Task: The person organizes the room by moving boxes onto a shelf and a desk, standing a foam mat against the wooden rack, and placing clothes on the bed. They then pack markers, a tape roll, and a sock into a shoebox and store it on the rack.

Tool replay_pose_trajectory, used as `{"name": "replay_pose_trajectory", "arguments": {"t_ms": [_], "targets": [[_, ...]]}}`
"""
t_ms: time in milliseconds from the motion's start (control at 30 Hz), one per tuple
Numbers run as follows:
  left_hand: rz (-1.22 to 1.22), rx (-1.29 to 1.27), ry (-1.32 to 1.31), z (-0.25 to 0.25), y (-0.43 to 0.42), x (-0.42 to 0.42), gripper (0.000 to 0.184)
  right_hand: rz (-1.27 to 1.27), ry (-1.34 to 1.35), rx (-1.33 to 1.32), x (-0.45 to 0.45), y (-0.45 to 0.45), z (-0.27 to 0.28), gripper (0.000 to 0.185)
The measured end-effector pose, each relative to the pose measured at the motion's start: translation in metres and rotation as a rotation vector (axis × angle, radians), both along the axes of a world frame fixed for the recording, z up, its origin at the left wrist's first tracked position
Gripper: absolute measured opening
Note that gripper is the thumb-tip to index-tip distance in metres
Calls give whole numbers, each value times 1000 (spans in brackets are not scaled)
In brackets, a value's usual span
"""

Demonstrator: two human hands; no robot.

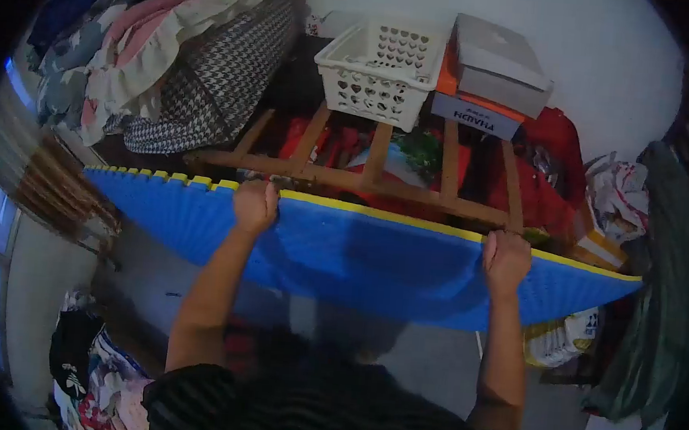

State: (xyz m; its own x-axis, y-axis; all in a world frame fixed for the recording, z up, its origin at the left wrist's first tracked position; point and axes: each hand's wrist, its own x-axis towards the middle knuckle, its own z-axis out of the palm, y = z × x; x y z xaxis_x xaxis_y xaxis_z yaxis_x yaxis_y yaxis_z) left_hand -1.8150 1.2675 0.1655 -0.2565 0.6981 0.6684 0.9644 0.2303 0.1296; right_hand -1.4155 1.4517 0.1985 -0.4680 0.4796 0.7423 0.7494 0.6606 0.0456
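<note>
1. Shoebox-type box (475,117), under grey box (500,62): dark lettering on its pale front side, 2 lines. Top line small, approx. "Amax"; lower line in lg. caps, approx. "HCDVHA". Blurry, so exact spelling n/c.
2. Blk cloth (71,348), lower L: wht logo nr its bottom edge, trefoil-like w/ stripes, poss. a sports brand; any wording too sm. to read.
3. Yel/wht bag (561,342), lower R: dk. print nr upper R corner, illegible.
4. Crumpled wht wrapper (619,198), far R: reddish + dk. printing, creased, can't be read.
</note>
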Motion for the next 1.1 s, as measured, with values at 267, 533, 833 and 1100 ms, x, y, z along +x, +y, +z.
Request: {"name": "replay_pose_trajectory", "arguments": {"t_ms": [267,533,833,1100], "targets": [[-28,54,72,2,-15,6,28,19,23,-15,3,-16,2,21],[-44,-43,33,10,-24,11,29,-21,-15,-112,-3,-21,6,22],[-108,-161,90,31,-36,1,20,266,-104,-260,-84,-64,22,32],[47,33,1,32,-101,-93,23,270,-268,-387,-143,-77,28,50]]}}
